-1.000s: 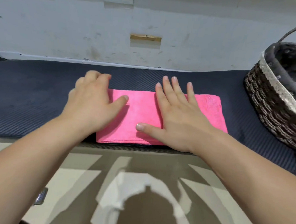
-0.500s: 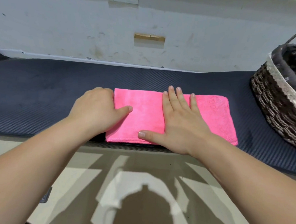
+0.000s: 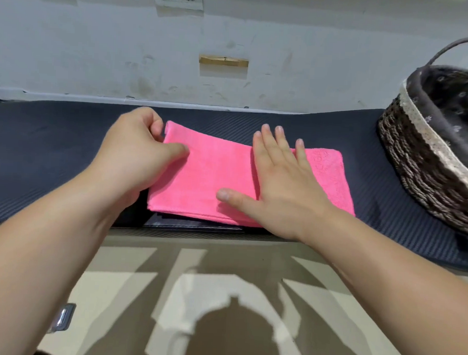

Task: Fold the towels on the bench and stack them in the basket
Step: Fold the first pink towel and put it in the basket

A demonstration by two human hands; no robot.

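Towel [image 3: 219, 176] lies folded on the bench [image 3: 52, 151], basket [image 3: 418, 165] to the right, apart from it. My left hand [image 3: 136, 156] pinches the towel's left end, thumb on top, and this end is raised a bit. My right hand [image 3: 278, 185] lies flat on the middle, fingers straight, grasping nothing. I think it is soft, light and floppy, so best to take the end edge, otherwise the layers can slip.

A single head-worn wide-angle camera looks forward and down, close over the dark blue ribbed bench [image 3: 52, 154], facing the scuffed white wall [image 3: 98, 61].
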